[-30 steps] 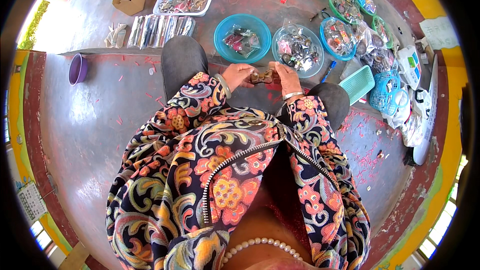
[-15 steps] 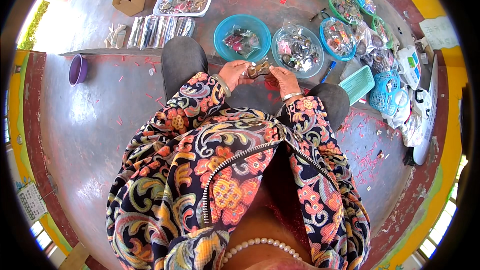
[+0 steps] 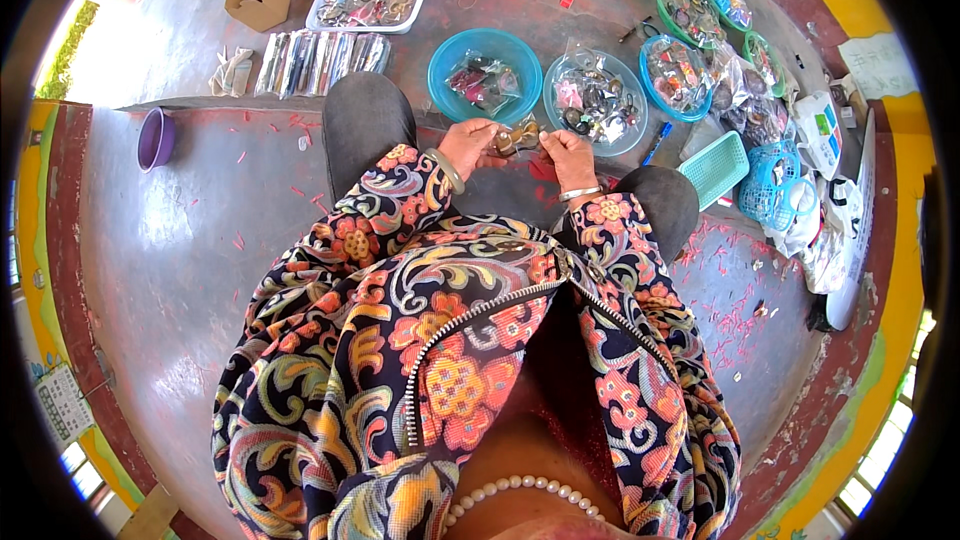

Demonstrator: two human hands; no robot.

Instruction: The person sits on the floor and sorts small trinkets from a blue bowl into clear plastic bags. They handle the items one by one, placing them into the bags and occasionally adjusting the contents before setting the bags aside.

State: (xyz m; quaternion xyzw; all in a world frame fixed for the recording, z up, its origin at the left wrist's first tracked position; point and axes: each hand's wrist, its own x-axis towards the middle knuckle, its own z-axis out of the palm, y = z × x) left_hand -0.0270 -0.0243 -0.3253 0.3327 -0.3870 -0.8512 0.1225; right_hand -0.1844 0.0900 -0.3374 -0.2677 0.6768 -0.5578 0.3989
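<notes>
Gleaming brown trinket point(image 3: 516, 139), clear plastic wrap point(image 3: 526, 126)

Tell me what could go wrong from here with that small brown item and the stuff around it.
The left hand and right hand pinch the small brown item between them; a loose grip might let it drop.

The blue basin and pale bowl stand just beyond, so it could get lost among their contents.

The blue pen lies near the right knee, which might knock it.
</notes>
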